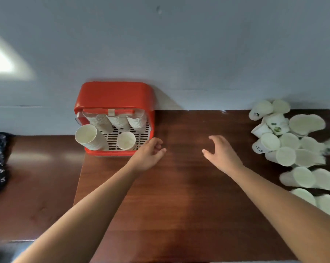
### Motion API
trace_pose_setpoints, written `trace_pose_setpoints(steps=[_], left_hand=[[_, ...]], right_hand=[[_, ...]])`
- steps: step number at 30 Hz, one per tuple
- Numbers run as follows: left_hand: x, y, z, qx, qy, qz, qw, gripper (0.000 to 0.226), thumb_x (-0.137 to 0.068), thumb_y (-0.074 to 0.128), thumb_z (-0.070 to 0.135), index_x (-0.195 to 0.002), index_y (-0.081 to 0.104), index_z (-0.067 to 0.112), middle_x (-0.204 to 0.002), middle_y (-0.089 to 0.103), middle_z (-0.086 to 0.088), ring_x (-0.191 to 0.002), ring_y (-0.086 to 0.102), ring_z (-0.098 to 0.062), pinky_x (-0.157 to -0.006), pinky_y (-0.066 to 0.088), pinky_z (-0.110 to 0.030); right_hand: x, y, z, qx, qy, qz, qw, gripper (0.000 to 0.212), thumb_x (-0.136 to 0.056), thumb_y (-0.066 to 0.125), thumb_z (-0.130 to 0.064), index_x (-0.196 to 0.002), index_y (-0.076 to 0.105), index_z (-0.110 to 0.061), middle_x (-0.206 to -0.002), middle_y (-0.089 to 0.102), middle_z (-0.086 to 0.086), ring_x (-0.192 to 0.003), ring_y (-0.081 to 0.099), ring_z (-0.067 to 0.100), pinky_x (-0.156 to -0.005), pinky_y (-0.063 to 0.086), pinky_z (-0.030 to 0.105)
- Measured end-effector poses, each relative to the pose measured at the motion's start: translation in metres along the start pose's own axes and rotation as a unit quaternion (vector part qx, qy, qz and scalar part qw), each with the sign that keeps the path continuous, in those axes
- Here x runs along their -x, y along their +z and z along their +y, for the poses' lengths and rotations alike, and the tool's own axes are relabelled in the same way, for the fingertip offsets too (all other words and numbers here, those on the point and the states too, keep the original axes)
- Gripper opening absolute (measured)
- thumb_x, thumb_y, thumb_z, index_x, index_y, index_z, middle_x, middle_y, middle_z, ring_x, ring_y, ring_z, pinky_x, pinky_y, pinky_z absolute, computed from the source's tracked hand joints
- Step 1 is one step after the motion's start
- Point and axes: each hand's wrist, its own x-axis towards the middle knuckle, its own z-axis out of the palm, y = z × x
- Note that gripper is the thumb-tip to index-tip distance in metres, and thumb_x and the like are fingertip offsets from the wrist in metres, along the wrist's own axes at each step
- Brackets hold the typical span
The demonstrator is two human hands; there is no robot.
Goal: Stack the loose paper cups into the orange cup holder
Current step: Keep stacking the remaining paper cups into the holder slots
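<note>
The left hand (150,155) is seen empty, fingers loosely curled, just beside the orange plastic cup holder (114,97) with stacked cups. The right hand (222,153) is spread, grasping nothing, over the brown wooden table (179,196); loose white paper cups (293,145) are heaped farther right.

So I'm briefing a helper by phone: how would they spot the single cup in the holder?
Find the orange cup holder against the wall, left on the table. On its slotted white tray, front middle, stands the lone cup, mouth up. Its neighbours are all stacks.
</note>
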Motion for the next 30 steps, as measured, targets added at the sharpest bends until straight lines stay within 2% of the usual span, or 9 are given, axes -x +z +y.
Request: trace_pose_setpoints(steps=[3,5,8,11,17,19,22,26,30], left_hand=[[-0.031,0.032,0.061,-0.02,0.013,-0.049,0.999,0.029,-0.097,0.06,0.033,-0.118,0.058,0.013,-0.107,0.058,0.004,-0.1,0.054,-0.011,-0.09,0.041,-0.023],[-0.052,0.055,0.1,-0.034,0.021,-0.066,0.997,0.032,-0.096,0.059,0.036,-0.12,0.058,0.014,-0.108,0.055,0.004,-0.101,0.054,-0.013,-0.087,0.039,-0.023],[-0.086,0.092,0.155,-0.064,0.044,-0.092,0.993,0.036,-0.095,0.061,0.036,-0.122,0.057,0.012,-0.112,0.056,-0.001,-0.102,0.058,-0.019,-0.086,0.039,-0.023],[-0.117,0.129,0.205,-0.074,0.058,-0.095,0.991,0.042,-0.092,0.066,0.034,-0.125,0.057,0.011,-0.12,0.056,-0.005,-0.109,0.058,-0.022,-0.093,0.043,-0.027],[-0.158,0.208,0.277,-0.145,0.086,-0.175,0.97,0.09,-0.079,0.079,0.042,-0.15,0.033,0.012,-0.15,0.036,-0.006,-0.138,0.037,-0.021,-0.108,0.034,-0.032],[-0.168,0.234,0.292,-0.184,0.101,-0.21,0.955,0.093,-0.075,0.081,0.04,-0.15,0.032,0.012,-0.147,0.037,-0.006,-0.142,0.03,-0.026,-0.112,0.031,-0.036],[-0.185,0.266,0.289,-0.243,0.103,-0.229,0.937,0.106,-0.059,0.076,0.058,-0.147,0.033,0.017,-0.144,0.04,-0.005,-0.14,0.032,-0.031,-0.112,0.034,-0.045],[-0.187,0.284,0.278,-0.26,0.1,-0.224,0.934,0.1,-0.076,0.08,0.036,-0.155,0.021,0.017,-0.156,0.028,-0.008,-0.143,0.03,-0.031,-0.11,0.038,-0.051],[-0.193,0.29,0.27,-0.238,0.098,-0.198,0.946,0.09,-0.079,0.078,0.032,-0.151,0.028,0.015,-0.153,0.034,-0.006,-0.14,0.035,-0.028,-0.109,0.04,-0.047]], right_hand=[[0.006,-0.044,0.054,0.007,0.036,0.027,0.999,0.067,-0.091,0.065,-0.037,-0.146,0.037,-0.01,-0.146,0.042,0.012,-0.133,0.045,0.027,-0.108,0.04,0.038],[0.012,-0.07,0.09,0.004,0.052,0.047,0.998,0.068,-0.09,0.065,-0.036,-0.145,0.037,-0.008,-0.142,0.044,0.015,-0.129,0.047,0.029,-0.107,0.04,0.04],[0.021,-0.104,0.141,-0.007,0.071,0.09,0.993,0.069,-0.086,0.069,-0.03,-0.143,0.039,-0.007,-0.136,0.048,0.018,-0.127,0.046,0.032,-0.106,0.04,0.043],[0.028,-0.13,0.19,0.004,0.1,0.115,0.988,0.07,-0.083,0.07,-0.029,-0.141,0.038,-0.007,-0.13,0.049,0.019,-0.122,0.046,0.034,-0.101,0.042,0.044],[0.04,-0.135,0.26,-0.014,0.125,0.091,0.988,0.083,-0.076,0.074,-0.035,-0.145,0.031,-0.013,-0.134,0.044,0.014,-0.122,0.043,0.033,-0.103,0.04,0.044],[0.041,-0.123,0.27,0.005,0.111,0.077,0.991,0.083,-0.076,0.074,-0.038,-0.143,0.034,-0.01,-0.133,0.045,0.014,-0.118,0.045,0.033,-0.101,0.041,0.044],[0.038,-0.103,0.28,0.05,0.069,0.07,0.994,0.084,-0.076,0.073,-0.046,-0.142,0.038,-0.008,-0.133,0.047,0.015,-0.117,0.047,0.035,-0.102,0.039,0.044],[0.032,-0.088,0.287,0.096,0.014,0.066,0.993,0.088,-0.076,0.073,-0.05,-0.147,0.035,-0.015,-0.14,0.045,0.01,-0.126,0.042,0.033,-0.107,0.035,0.045],[0.025,-0.076,0.292,0.136,-0.01,0.041,0.99,0.084,-0.078,0.074,-0.04,-0.148,0.034,-0.016,-0.14,0.045,0.008,-0.123,0.043,0.032,-0.104,0.038,0.043]])
